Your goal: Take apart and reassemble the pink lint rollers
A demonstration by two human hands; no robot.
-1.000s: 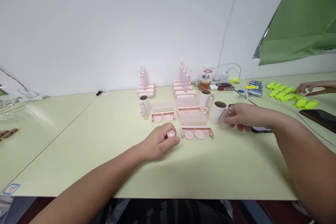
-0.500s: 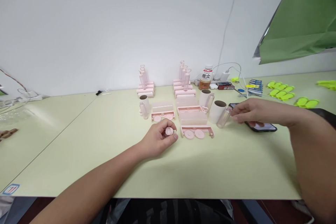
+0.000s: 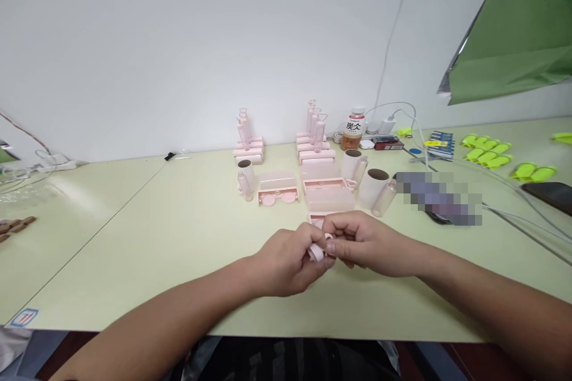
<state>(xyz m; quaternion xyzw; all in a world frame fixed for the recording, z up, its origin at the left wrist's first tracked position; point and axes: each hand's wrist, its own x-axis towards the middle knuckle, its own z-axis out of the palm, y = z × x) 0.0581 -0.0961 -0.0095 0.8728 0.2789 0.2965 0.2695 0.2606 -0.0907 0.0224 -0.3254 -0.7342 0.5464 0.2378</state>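
My left hand is closed on a small pale pink cap. Fingertips of my right hand pinch a small pink loop right beside that cap. Whether the loop and cap are joined is hidden by my fingers. Just behind both hands lies an open pink case, its front part covered by my right hand. Farther left, another open case shows two round pink pieces inside. A clear pinkish tube leans against a white cardboard tube to the right.
Closed pink cases with upright tubes stand by the wall. A drink bottle, a phone with its screen blurred, and cables are at the right. Several yellow-green pieces lie farther right.
My right hand has come from beside the clear tube and phone to meet my left hand. The left hand has moved right and nearer to me with the cap.
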